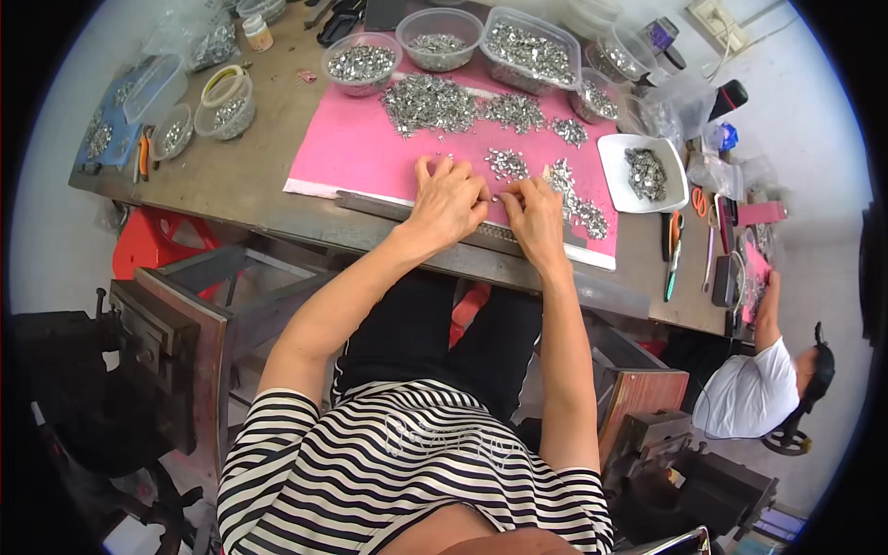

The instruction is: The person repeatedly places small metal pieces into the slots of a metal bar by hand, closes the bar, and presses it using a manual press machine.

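My left hand (448, 201) rests at the front edge of a pink mat (356, 139), its fingers curled and thumb drawn in. Close beside it, my right hand (538, 220) has thumb and forefinger pinched together. A tiny shiny piece shows between the two hands, too small to name. Beneath them a long dark metal bar (375, 205) lies along the mat's front edge, with a row of small notches or pieces on its right part. Loose piles of small silvery metal pieces (430, 104) lie just beyond my hands, and a smaller heap (507, 164) lies between them and the larger piles.
Clear tubs of metal pieces (362, 65) line the mat's back. A white square dish (607, 148) stands right, beside pliers (673, 254). Orange-handled pliers (143, 153) and more tubs (225, 116) are left. A co-worker (749, 393) sits at far right. A red stool (148, 245) is below the table.
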### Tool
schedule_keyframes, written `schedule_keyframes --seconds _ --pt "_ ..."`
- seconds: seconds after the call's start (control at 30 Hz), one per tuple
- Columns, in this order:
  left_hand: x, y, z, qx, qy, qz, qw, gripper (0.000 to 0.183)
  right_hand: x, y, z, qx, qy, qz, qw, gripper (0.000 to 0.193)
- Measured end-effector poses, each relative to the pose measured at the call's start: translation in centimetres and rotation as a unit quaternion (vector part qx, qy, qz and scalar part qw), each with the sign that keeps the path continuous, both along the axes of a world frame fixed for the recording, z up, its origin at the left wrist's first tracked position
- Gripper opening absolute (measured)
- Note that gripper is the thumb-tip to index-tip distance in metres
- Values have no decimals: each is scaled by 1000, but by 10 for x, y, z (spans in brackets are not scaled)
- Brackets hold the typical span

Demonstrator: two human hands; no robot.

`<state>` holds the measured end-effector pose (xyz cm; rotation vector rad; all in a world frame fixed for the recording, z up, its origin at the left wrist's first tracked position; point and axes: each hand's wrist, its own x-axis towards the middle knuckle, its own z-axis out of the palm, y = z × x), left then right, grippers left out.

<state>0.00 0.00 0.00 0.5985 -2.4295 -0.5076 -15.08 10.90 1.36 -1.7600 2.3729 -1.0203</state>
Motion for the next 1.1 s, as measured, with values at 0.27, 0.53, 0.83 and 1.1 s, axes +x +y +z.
schedule_keyframes --seconds 0.27,0.53,0.83,1.1 --pt "15 26 14 51 62 -77 994 12 -6 21 10 -32 15 13 999 8" --pt "11 37 7 12 67 -65 996 20 -6 11 7 -35 -20 19 999 9" --pt "26 27 12 20 96 -26 995 12 5 16 12 -59 50 39 996 6" --pt "17 43 4 -16 121 -18 992 18 25 51 9 -93 45 33 994 8"
